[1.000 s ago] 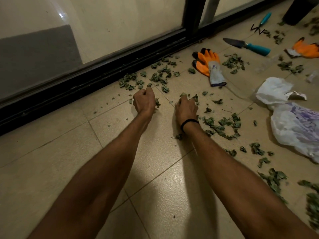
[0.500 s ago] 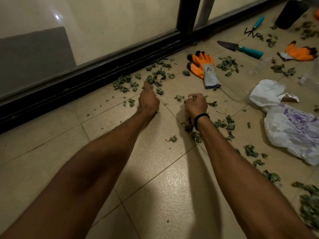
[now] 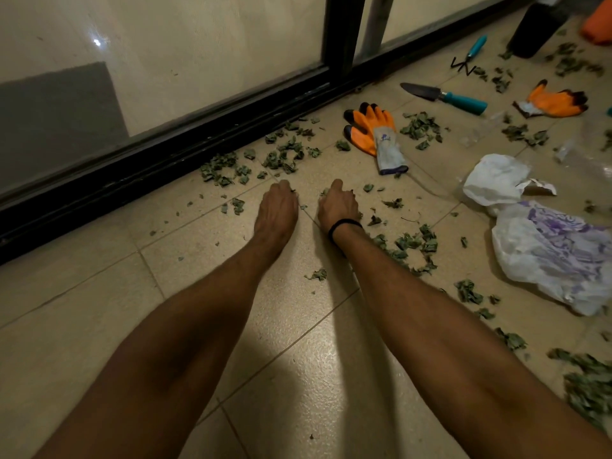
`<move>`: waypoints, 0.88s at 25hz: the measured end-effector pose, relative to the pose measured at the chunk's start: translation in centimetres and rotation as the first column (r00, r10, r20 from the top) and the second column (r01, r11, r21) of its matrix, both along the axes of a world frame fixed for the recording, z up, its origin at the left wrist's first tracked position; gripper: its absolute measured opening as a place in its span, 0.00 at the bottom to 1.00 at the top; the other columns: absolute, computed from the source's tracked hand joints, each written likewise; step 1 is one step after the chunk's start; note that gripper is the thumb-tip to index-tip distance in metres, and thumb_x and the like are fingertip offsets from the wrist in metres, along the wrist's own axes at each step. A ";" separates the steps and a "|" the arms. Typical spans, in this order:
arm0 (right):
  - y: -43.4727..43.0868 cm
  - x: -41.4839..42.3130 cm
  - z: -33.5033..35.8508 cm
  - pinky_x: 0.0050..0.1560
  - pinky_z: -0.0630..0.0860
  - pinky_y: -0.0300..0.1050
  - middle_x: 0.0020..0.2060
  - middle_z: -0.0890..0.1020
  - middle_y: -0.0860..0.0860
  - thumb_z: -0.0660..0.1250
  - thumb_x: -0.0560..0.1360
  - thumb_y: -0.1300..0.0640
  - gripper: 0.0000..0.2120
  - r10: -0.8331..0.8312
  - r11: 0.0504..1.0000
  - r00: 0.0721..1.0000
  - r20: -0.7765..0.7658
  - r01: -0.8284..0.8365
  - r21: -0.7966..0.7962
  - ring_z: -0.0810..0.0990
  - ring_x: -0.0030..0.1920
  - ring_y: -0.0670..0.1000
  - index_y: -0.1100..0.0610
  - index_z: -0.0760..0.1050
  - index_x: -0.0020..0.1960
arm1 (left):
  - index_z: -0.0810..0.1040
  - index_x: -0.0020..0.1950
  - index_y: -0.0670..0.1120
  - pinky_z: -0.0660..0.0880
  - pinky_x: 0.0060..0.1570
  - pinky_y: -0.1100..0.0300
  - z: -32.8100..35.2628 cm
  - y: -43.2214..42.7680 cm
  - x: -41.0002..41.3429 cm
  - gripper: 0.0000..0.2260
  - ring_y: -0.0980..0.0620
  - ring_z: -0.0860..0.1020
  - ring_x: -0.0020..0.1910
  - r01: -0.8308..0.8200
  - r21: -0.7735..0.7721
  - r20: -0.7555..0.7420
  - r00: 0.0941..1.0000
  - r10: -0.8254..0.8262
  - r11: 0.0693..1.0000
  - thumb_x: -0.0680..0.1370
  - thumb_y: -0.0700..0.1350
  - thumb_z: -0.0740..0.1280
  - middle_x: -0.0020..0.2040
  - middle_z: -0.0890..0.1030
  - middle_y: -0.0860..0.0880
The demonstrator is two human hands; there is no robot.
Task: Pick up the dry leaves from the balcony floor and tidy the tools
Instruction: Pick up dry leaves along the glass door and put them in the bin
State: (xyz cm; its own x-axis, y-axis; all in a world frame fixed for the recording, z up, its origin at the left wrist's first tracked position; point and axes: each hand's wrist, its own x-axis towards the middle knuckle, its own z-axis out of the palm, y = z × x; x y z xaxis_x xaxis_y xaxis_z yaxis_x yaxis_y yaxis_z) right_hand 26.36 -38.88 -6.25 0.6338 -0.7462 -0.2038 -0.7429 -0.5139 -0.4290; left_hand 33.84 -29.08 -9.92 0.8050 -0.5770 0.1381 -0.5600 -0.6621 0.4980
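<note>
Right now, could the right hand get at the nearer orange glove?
Probably yes: the nearer orange glove lies ahead and right of the right hand, with only bare tile and scraps between. The hand seems to grip dry leaves, though.

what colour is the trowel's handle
Teal; the trowel handle shows clearly in the head view.

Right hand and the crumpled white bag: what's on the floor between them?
Head view: a few scattered dry leaves between the right hand and white bag; otherwise bare.
</note>
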 end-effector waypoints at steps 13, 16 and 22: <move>-2.4 -1.7 2.2 0.36 0.78 0.51 0.38 0.84 0.57 0.54 0.74 0.49 0.18 -0.707 0.674 0.595 0.383 0.402 0.620 0.80 0.36 0.56 0.57 0.76 0.35 | 0.75 0.52 0.49 0.70 0.37 0.58 3.1 3.3 0.9 0.07 0.51 0.75 0.38 -0.563 -0.370 -0.713 0.682 0.163 0.739 0.80 0.43 0.58 0.43 0.80 0.49; -3.4 -2.8 3.2 0.24 0.66 0.40 0.33 0.81 0.58 0.56 0.76 0.54 0.13 -0.843 0.479 0.422 0.333 0.309 0.822 0.75 0.29 0.52 0.57 0.72 0.36 | 0.79 0.46 0.44 0.68 0.35 0.61 2.7 4.1 -0.3 0.10 0.54 0.74 0.37 -0.423 -0.304 -0.513 0.828 0.228 0.854 0.79 0.43 0.58 0.41 0.80 0.49; -2.4 -4.4 4.4 0.24 0.65 0.38 0.33 0.76 0.58 0.56 0.73 0.57 0.09 -0.910 0.144 0.370 0.185 -0.136 0.980 0.72 0.29 0.51 0.59 0.68 0.36 | 0.68 0.36 0.49 0.64 0.35 0.58 2.7 5.3 -0.4 0.22 0.51 0.67 0.30 -0.477 -0.337 -0.529 0.809 0.256 0.811 0.82 0.62 0.58 0.32 0.69 0.48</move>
State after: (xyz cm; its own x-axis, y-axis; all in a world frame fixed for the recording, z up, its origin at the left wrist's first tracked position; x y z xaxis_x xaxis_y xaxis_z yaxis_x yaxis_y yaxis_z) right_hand 21.94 -41.32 -1.88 0.5234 -0.6054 -0.5996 0.1892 0.7687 -0.6110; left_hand 33.40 -23.78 -7.19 0.9741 -0.1894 -0.1232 0.0333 -0.4191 0.9073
